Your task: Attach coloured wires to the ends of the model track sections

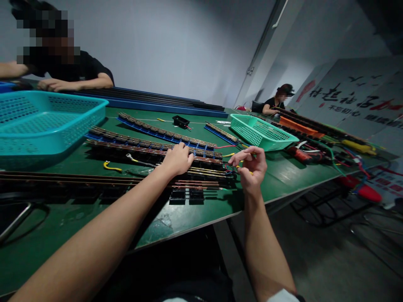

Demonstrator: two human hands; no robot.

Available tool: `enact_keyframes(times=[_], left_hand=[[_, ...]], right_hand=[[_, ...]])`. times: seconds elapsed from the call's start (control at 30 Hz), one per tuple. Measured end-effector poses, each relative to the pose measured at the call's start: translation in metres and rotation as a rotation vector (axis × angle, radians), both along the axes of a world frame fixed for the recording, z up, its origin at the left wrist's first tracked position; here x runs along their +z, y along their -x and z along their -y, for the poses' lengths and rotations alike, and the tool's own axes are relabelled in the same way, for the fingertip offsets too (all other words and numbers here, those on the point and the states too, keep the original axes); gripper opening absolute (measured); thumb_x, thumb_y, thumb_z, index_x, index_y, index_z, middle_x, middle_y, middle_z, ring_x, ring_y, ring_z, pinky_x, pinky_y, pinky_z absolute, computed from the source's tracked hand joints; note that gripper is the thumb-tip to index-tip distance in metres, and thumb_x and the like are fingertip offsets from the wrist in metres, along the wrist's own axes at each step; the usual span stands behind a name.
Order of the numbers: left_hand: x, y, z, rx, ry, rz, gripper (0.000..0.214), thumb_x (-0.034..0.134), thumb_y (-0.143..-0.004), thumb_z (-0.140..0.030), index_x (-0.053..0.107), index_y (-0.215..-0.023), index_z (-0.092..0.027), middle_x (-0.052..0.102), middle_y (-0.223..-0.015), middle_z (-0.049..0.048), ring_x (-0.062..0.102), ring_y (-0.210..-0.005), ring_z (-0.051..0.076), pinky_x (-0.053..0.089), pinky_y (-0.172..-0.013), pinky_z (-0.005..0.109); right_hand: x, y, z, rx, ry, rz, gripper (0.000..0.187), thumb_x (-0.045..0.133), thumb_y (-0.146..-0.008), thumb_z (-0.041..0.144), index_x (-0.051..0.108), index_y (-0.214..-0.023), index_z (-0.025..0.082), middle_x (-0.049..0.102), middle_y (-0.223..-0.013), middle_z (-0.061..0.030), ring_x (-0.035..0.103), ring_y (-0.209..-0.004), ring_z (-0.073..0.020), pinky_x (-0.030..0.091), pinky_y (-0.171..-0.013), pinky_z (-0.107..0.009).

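My left hand (179, 159) lies over a long strip of copper-coloured rods (141, 147) in black and blue holders, its fingers curled down onto it. Part of the strip is hidden under the hand. Just past the strip's right end, my right hand (253, 167) is raised with the fingers pinched on a thin yellow wire-like piece (239, 167); its exact kind is too small to tell. Thin coloured wires (227, 170) come out of the strip's end beside the fingers. A yellow wire with a metal lug (112, 167) lies left of my left hand.
A blue-green basket (94, 110) stands at the left, a light green basket (264, 142) beyond my right hand. More rod strips (63, 184) cover the green table (201, 214). Red-and-black tools (302, 154) lie at the right. Two people sit across and farther along.
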State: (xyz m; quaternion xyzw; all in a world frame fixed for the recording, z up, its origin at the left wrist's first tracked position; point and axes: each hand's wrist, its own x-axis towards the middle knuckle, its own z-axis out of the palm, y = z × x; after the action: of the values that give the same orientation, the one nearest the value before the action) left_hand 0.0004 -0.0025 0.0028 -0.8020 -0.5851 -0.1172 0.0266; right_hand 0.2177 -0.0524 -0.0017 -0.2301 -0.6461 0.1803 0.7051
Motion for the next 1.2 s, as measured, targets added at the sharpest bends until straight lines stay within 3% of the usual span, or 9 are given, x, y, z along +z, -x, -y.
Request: enact_keyframes(times=[0.17,0.3,0.43,0.63,0.73,0.87,0.97,1.2], left_hand=[[0.000,0.000,-0.001,0.001,-0.003,-0.004,0.041,0.035,-0.103,-0.035,0.063,-0.121,-0.011,0.057,-0.134,0.0167,0.055,-0.124,0.032,0.050,-0.098,0.045],[-0.001,0.000,0.000,0.003,-0.007,-0.007,0.041,0.035,-0.103,-0.035,0.063,-0.121,-0.011,0.057,-0.134,0.0163,0.055,-0.125,0.032,0.050,-0.098,0.045],[0.000,-0.001,0.000,0.008,-0.012,-0.006,0.041,0.035,-0.103,-0.035,0.063,-0.121,-0.011,0.058,-0.133,0.0164,0.055,-0.124,0.031,0.050,-0.098,0.043],[0.000,0.000,0.001,0.007,-0.014,-0.005,0.041,0.035,-0.103,-0.034,0.062,-0.122,-0.010,0.058,-0.134,0.0166,0.055,-0.125,0.031,0.049,-0.099,0.042],[0.001,-0.001,0.001,0.011,-0.005,-0.006,0.041,0.034,-0.103,-0.034,0.062,-0.121,-0.011,0.057,-0.134,0.0166,0.055,-0.125,0.031,0.049,-0.099,0.042],[0.001,-0.001,0.001,0.009,0.002,-0.013,0.041,0.034,-0.104,-0.035,0.062,-0.122,-0.011,0.057,-0.134,0.0162,0.054,-0.126,0.031,0.050,-0.099,0.043],[0.002,-0.001,0.001,0.008,0.005,-0.012,0.041,0.034,-0.103,-0.034,0.063,-0.121,-0.011,0.057,-0.134,0.0165,0.055,-0.125,0.031,0.050,-0.099,0.043],[0.002,-0.001,0.001,0.001,0.004,-0.012,0.042,0.034,-0.102,-0.034,0.063,-0.122,-0.010,0.058,-0.134,0.0173,0.055,-0.124,0.032,0.049,-0.099,0.045]], right_hand=[[-0.005,-0.004,0.001,0.022,0.080,0.041,0.050,0.053,-0.064,0.010,0.047,-0.111,0.025,0.055,-0.057,0.0108,0.060,-0.054,-0.0144,0.050,-0.063,-0.032],[-0.009,-0.005,0.004,0.053,0.229,0.372,0.036,0.054,-0.062,0.010,0.055,-0.095,0.023,0.060,-0.058,0.0070,0.054,-0.050,-0.0131,0.041,-0.053,-0.028],[0.000,0.002,0.005,-0.047,0.181,0.734,0.026,0.054,-0.056,0.010,0.055,-0.079,0.023,0.060,-0.061,0.0040,0.053,-0.065,-0.0153,0.040,-0.063,-0.029],[0.016,0.005,0.003,0.020,0.173,0.921,0.024,0.054,-0.055,0.011,0.052,-0.076,0.022,0.059,-0.059,0.0064,0.049,-0.061,-0.0126,0.040,-0.071,-0.030],[0.012,-0.003,0.001,0.094,0.226,0.808,0.025,0.053,-0.055,0.011,0.053,-0.078,0.022,0.061,-0.058,0.0064,0.052,-0.059,-0.0126,0.039,-0.065,-0.028],[-0.001,-0.013,0.000,0.204,0.317,0.450,0.032,0.052,-0.057,0.010,0.052,-0.086,0.023,0.062,-0.054,0.0078,0.053,-0.048,-0.0123,0.038,-0.051,-0.025],[-0.007,-0.013,0.001,0.243,0.282,0.276,0.031,0.054,-0.057,0.009,0.051,-0.084,0.023,0.059,-0.051,0.0091,0.054,-0.045,-0.0123,0.041,-0.049,-0.025],[-0.004,0.006,0.000,-0.020,0.103,-0.138,0.026,0.054,-0.065,0.008,0.047,-0.083,0.024,0.050,-0.047,0.0128,0.046,-0.042,-0.0079,0.041,-0.050,-0.024]])
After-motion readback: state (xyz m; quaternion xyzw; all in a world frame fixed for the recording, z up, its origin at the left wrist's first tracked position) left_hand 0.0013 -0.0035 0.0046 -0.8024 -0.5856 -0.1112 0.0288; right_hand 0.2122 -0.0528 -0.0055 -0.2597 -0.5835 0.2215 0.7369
